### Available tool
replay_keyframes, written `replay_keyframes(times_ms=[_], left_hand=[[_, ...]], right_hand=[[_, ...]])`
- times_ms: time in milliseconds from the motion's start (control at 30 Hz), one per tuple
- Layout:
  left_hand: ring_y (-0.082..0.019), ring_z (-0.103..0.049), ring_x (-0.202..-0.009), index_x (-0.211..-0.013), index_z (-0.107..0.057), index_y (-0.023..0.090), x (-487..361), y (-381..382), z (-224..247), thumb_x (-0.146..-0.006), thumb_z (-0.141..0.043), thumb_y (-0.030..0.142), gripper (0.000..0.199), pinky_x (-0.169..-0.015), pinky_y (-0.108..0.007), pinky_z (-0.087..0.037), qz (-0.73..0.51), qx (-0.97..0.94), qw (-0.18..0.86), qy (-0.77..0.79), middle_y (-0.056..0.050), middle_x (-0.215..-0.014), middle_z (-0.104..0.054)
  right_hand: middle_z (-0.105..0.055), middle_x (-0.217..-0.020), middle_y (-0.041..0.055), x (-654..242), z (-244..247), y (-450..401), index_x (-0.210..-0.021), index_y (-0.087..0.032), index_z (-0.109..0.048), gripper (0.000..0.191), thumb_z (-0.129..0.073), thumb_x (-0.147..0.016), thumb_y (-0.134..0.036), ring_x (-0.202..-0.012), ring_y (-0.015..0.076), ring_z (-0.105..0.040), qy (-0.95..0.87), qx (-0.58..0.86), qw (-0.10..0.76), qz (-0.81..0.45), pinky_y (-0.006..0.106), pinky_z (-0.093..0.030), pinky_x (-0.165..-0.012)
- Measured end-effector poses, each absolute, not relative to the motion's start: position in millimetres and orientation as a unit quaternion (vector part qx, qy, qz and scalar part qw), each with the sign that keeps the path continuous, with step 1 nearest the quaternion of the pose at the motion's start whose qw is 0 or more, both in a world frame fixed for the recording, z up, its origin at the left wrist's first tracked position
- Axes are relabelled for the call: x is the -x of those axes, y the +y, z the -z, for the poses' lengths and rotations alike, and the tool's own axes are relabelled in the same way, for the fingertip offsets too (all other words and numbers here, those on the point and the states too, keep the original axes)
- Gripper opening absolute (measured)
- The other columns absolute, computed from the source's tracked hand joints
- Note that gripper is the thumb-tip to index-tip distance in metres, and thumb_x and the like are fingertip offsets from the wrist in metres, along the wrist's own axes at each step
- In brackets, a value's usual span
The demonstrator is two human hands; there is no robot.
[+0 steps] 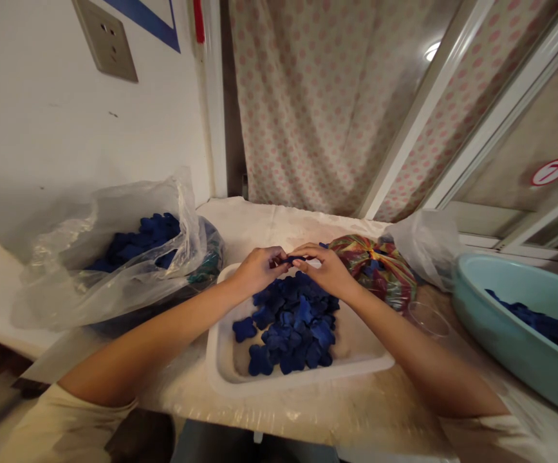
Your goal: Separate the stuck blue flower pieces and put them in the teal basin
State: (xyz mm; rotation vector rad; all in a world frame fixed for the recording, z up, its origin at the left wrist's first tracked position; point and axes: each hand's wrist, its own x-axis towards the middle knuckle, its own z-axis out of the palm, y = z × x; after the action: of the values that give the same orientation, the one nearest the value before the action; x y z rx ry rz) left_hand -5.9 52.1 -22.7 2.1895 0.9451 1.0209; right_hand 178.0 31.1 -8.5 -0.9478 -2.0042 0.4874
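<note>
Head-height view down over hands [291, 267]

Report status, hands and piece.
Both hands pinching one dark blue piece. Held above white tray. More blue pieces below in tray; nothing visibly blocking.

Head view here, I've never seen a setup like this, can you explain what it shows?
There's no machine: a person works with two bare hands, and this single picture comes from a camera worn on their head, looking forward and down. The left hand and right hand meet over a white tray, their fingers holding a small dark blue piece. I can't tell its shape. In the tray lie many blue flower-like shapes. Also on the table, a clear plastic bag at left holds more blue pieces; at right are a colorful patterned bag and a light teal basin.
</note>
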Motion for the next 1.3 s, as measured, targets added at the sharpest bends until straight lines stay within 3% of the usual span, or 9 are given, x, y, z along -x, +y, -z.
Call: replay_keyframes(times_ms=[100, 333, 700, 900, 1000, 1067, 1200, 1300], left_hand=[[-0.008, -0.048, -0.054, -0.076, -0.061, 0.013, 5.3, 51.9, 23.2, -0.078, -0.058, 0.023, 0.011, -0.051, -0.019, -0.036, -0.379, -0.815, 0.283, 0.333, 0.002, -0.061, -0.056], [-0.008, -0.052, -0.059, -0.086, -0.061, 0.014, 4.1, 49.4, 21.2, -0.075, -0.065, 0.028, 0.018, -0.056, -0.019, -0.042, -0.388, -0.837, 0.264, 0.281, 0.001, -0.071, -0.058], [-0.011, -0.057, -0.067, -0.077, -0.065, 0.014, 4.5, 50.2, 18.5, -0.077, -0.059, 0.012, 0.006, -0.061, -0.021, -0.044, -0.414, -0.837, 0.223, 0.279, -0.003, -0.074, -0.063], [-0.011, -0.055, -0.058, -0.069, -0.062, 0.014, 5.1, 56.3, 18.7, -0.079, -0.057, 0.014, 0.012, -0.057, -0.021, -0.040, -0.414, -0.788, 0.243, 0.386, 0.001, -0.060, -0.061], [-0.010, -0.053, -0.056, -0.068, -0.061, 0.013, 5.9, 57.7, 17.5, -0.079, -0.058, 0.017, 0.012, -0.054, -0.020, -0.038, -0.415, -0.781, 0.243, 0.398, 0.001, -0.058, -0.059], [-0.010, -0.052, -0.057, -0.067, -0.060, 0.013, 5.9, 57.0, 17.0, -0.079, -0.059, 0.018, 0.012, -0.054, -0.020, -0.037, -0.409, -0.786, 0.244, 0.395, 0.001, -0.059, -0.059], [-0.010, -0.053, -0.061, -0.073, -0.063, 0.014, 5.5, 55.1, 18.8, -0.078, -0.060, 0.017, 0.007, -0.057, -0.020, -0.039, -0.393, -0.819, 0.235, 0.345, 0.000, -0.067, -0.061], [-0.010, -0.053, -0.061, -0.075, -0.064, 0.014, 5.3, 54.9, 20.9, -0.078, -0.062, 0.019, 0.006, -0.057, -0.020, -0.039, -0.383, -0.837, 0.232, 0.314, 0.000, -0.068, -0.060]], right_hand=[[-0.066, -0.077, 0.0035, -177.3, 6.7, 30.2, -0.076, -0.020, -0.066, 0.015, -0.058, -0.082, -0.031, -0.077, 0.0156, -0.061, -0.804, 0.373, 0.424, -0.187, 0.030, -0.045, -0.073], [-0.062, -0.063, 0.0015, -176.0, 1.9, 27.0, -0.062, -0.017, -0.061, 0.025, -0.068, -0.072, -0.038, -0.060, 0.0124, -0.056, -0.772, 0.398, 0.452, -0.202, 0.026, -0.043, -0.061], [-0.052, -0.053, -0.0012, -173.5, 6.0, 28.3, -0.050, -0.018, -0.047, 0.043, -0.075, -0.058, -0.048, -0.053, 0.0110, -0.047, -0.737, 0.393, 0.486, -0.258, 0.025, -0.038, -0.053], [-0.051, -0.054, -0.0018, -173.9, 3.5, 25.0, -0.052, -0.017, -0.048, 0.041, -0.070, -0.066, -0.049, -0.053, 0.0102, -0.047, -0.727, 0.393, 0.493, -0.273, 0.024, -0.038, -0.054], [-0.044, -0.051, -0.0032, -174.6, 3.9, 23.6, -0.052, -0.017, -0.045, 0.045, -0.052, -0.081, -0.051, -0.051, 0.0092, -0.042, -0.747, 0.408, 0.469, -0.238, 0.023, -0.035, -0.053], [-0.049, -0.056, -0.0017, -175.3, 5.3, 24.8, -0.058, -0.017, -0.051, 0.043, -0.044, -0.086, -0.050, -0.055, 0.0102, -0.046, -0.756, 0.416, 0.458, -0.214, 0.023, -0.038, -0.056], [-0.063, -0.090, 0.0054, -177.2, 8.2, 30.3, -0.090, -0.018, -0.064, 0.027, -0.062, -0.077, -0.041, -0.074, 0.0139, -0.057, -0.762, 0.425, 0.453, -0.185, 0.026, -0.045, -0.067], [-0.067, -0.088, 0.0057, -178.1, 7.6, 31.8, -0.085, -0.020, -0.068, 0.017, -0.060, -0.080, -0.034, -0.078, 0.0155, -0.061, -0.793, 0.401, 0.418, -0.188, 0.028, -0.046, -0.072]])
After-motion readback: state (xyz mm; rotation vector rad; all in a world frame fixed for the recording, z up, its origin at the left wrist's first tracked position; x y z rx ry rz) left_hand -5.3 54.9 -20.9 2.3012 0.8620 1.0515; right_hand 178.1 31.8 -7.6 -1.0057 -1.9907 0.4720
